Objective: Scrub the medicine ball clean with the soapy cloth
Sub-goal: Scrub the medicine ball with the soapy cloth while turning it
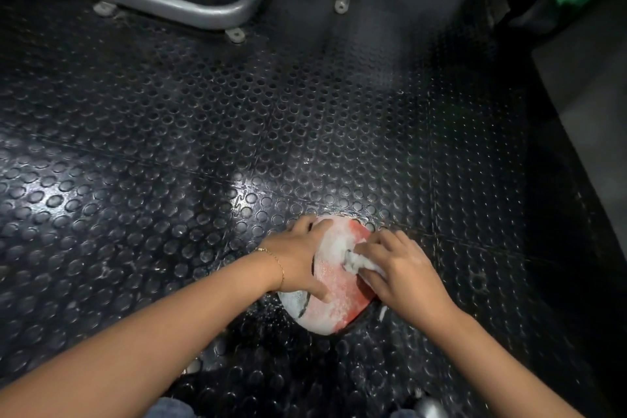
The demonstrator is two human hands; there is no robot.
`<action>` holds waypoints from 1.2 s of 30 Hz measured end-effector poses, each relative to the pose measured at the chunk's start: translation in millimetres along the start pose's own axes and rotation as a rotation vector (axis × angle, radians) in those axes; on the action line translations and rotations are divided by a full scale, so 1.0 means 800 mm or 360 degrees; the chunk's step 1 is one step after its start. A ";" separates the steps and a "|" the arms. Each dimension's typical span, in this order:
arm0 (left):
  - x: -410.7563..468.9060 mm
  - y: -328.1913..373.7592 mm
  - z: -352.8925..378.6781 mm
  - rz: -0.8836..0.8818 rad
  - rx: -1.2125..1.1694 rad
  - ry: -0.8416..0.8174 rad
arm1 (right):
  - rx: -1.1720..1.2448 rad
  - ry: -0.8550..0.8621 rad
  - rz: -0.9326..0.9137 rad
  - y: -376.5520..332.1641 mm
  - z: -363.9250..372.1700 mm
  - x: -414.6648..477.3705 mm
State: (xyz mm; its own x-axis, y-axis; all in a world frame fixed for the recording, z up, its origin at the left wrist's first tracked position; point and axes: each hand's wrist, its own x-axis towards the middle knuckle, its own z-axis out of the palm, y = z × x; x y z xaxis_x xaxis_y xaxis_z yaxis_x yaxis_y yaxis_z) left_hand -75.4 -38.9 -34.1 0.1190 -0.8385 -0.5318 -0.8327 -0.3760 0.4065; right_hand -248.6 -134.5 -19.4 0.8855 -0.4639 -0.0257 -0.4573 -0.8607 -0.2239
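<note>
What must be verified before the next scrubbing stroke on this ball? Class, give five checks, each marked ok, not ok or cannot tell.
1. Round red medicine ball rests on the black studded rubber floor: ok.
2. Left hand presses on the ball's left side, steadying it: ok.
3. Right hand grips the white soapy cloth against the ball: ok.
4. Foam covers the whole top: not ok, a red strip at the right edge is bare.
5. Underside clean: cannot tell.
</note>
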 end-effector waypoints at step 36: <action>-0.010 -0.016 0.012 0.0083 -0.0119 -0.0015 | -0.0046 -0.0171 -0.0019 -0.019 -0.015 0.019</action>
State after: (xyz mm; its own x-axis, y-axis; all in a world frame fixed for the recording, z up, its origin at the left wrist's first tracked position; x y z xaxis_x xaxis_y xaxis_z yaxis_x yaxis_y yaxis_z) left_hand -71.0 -23.5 -42.2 0.0708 -0.8541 -0.5153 -0.7949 -0.3604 0.4881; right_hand -229.3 -130.6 -4.9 0.8939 -0.4297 -0.1279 -0.4475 -0.8725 -0.1965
